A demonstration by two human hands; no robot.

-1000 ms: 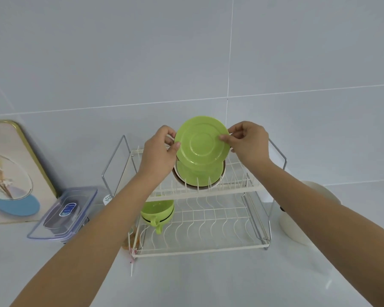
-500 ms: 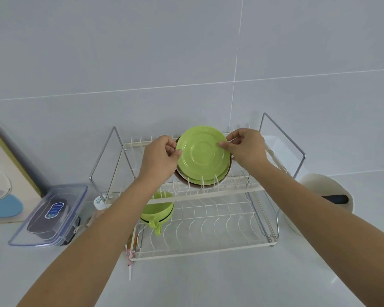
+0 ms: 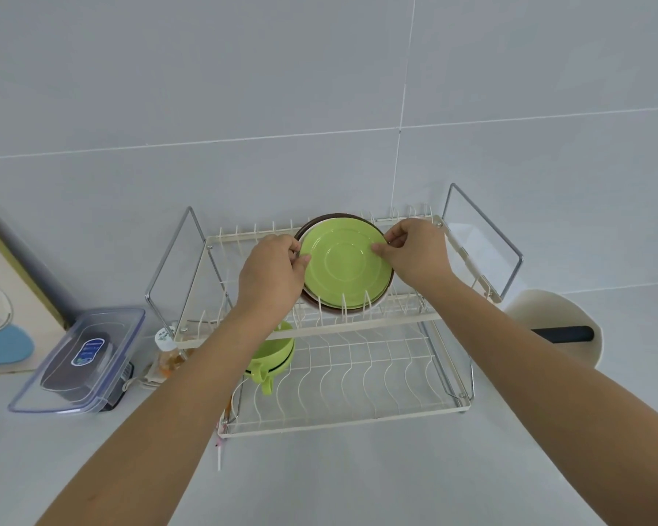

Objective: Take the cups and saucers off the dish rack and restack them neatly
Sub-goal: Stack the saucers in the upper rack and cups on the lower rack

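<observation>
A green saucer (image 3: 345, 269) stands on edge in the upper tier of the white two-tier dish rack (image 3: 358, 421). My left hand (image 3: 270, 275) pinches its left rim and my right hand (image 3: 415, 256) pinches its right rim. Behind it stand more saucers, a green one and a brown one (image 3: 331, 218), with only their rims showing. Green cups (image 3: 272, 354) sit stacked on the lower tier at the left, partly hidden by my left forearm.
A clear lidded plastic box (image 3: 80, 358) lies left of the rack. A framed picture (image 3: 4, 298) leans on the wall at far left. A small bottle (image 3: 166, 345) stands by the rack's left leg. A cream container (image 3: 559, 324) with a black handle sits to the right.
The green saucer has come down from above the rack into the upper tier against the other saucers, with both hands still on its rims. The camera has tilted down.
</observation>
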